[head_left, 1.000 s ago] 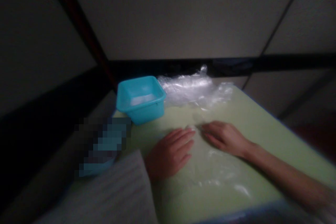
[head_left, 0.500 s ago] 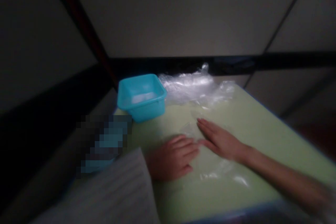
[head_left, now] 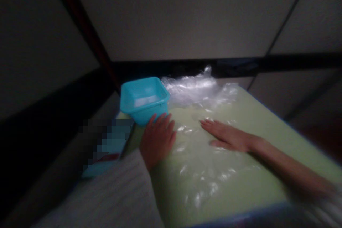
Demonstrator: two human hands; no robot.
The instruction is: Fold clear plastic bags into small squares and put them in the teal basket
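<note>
A clear plastic bag lies spread on the yellow-green tabletop, glinting along its wrinkles. My left hand is open at the bag's left side, fingers stretched toward the blue plastic basin. Its fingertips overlap the basin's lower front in the view; I cannot tell whether they touch it. On the bag's right part my right hand rests flat, fingers pointing left and thumb apart. Neither hand grips anything.
A heap of crumpled clear plastic bags sits at the table's far edge, right of the basin. Something whitish lies inside the basin. Left of the table is a pixelated bluish area. A pale panelled wall rises behind.
My left hand has moved left and away from me, from beside the right hand toward the basin. More of the clear bag shows. My right hand has stayed nearly in place.
</note>
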